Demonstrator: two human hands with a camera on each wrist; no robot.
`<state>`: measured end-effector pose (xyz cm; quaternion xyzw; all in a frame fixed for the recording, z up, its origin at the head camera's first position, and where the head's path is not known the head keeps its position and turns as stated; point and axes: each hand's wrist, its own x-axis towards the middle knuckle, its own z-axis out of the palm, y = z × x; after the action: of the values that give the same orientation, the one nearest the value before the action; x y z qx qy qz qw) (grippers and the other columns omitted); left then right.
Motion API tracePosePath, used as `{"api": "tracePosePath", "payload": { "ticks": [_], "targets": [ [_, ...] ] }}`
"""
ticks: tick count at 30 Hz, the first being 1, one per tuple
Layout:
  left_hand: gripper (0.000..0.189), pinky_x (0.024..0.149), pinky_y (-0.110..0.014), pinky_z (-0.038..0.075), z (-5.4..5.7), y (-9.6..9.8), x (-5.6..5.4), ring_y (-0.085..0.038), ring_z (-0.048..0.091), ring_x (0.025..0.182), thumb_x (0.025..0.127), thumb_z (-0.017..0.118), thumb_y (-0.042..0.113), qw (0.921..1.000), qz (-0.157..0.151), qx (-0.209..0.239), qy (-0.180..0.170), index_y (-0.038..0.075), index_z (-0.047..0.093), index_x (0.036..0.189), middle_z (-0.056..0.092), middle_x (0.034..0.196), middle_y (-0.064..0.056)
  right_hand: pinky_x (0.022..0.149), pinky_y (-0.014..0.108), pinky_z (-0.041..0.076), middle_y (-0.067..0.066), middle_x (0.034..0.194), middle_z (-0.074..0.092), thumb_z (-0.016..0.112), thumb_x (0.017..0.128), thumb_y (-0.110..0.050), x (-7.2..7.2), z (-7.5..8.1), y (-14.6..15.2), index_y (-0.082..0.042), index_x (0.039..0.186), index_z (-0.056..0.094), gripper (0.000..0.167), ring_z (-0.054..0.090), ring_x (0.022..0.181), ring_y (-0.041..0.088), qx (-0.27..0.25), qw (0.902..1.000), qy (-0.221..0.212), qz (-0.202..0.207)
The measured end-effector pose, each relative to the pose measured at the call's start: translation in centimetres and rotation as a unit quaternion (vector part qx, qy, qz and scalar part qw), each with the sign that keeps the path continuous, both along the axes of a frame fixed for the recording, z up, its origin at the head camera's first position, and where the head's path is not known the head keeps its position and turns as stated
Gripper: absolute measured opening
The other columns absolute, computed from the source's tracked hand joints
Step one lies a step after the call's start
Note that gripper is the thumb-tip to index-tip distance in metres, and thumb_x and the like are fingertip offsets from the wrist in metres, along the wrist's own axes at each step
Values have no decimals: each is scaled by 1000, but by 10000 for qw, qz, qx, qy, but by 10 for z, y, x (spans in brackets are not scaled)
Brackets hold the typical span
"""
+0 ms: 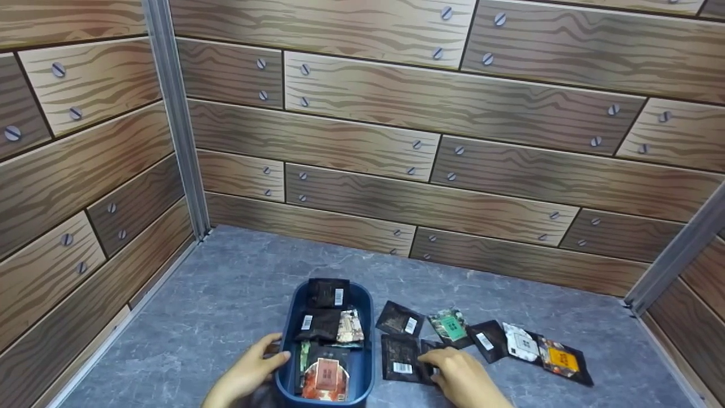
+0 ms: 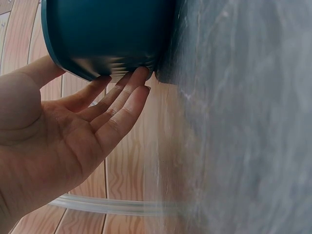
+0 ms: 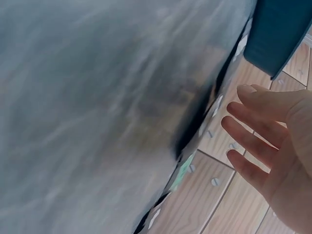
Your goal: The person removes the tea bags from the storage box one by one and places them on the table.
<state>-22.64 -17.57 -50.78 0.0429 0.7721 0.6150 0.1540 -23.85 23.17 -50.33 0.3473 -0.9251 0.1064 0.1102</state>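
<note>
A deep blue plastic bin (image 1: 369,326) stands on the table with several small flat packets in it, among them a red-labelled packet (image 1: 327,374) and a black packet (image 1: 318,324) with a barcode. My left hand (image 1: 249,368) grips the bin's left side, thumb over the rim and fingers on the outer wall (image 2: 117,34). Over the packets right of the bin hovers my right hand (image 1: 461,374), fingers loosely bent and nothing between them in the right wrist view. Its fingertips overlap a dark packet (image 1: 431,344), mostly hidden, beside a black barcoded packet (image 1: 401,358).
Farther right lie a green-labelled packet (image 1: 453,327), another black packet (image 1: 488,341), a white packet (image 1: 521,343) and an orange-labelled packet (image 1: 561,358). One more black packet (image 1: 400,318) lies behind. Wood-patterned walls (image 1: 362,124) enclose the grey table (image 1: 238,283).
</note>
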Motion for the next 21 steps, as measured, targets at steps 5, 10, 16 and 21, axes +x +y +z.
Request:
{"api": "tracePosePath", "payload": {
  "ticks": [5,10,16,21],
  "targets": [
    [62,88,-50,54,0,0,0,-49,51,119,102,55,17,9999,-33,-22,142,-22,27,142,51,127,-34,80,43,56,3,102,73,76,82,-2,-2,9,-11,-7,108,73,27,68,93,25,-161,9998,-85,-39],
    [61,87,-50,54,1,0,0,-49,51,119,102,55,16,9998,34,-67,162,-22,28,141,52,127,-34,84,42,55,1,103,73,76,84,-6,0,17,-29,-10,108,74,25,68,95,21,-421,9980,481,26],
    [60,87,-50,54,1,1,1,-49,51,119,102,55,16,9996,35,-95,256,-21,29,141,50,128,-36,81,39,55,-2,102,73,78,80,-4,2,25,-57,-13,107,74,29,67,92,17,-820,9870,1293,485],
    [59,86,-49,55,-1,0,1,-46,54,117,102,54,16,9994,-56,-18,350,-22,29,140,51,127,-36,81,37,55,-3,102,73,78,77,-4,1,30,-81,-14,105,74,30,67,92,14,-1040,9772,1685,767]
  ]
}}
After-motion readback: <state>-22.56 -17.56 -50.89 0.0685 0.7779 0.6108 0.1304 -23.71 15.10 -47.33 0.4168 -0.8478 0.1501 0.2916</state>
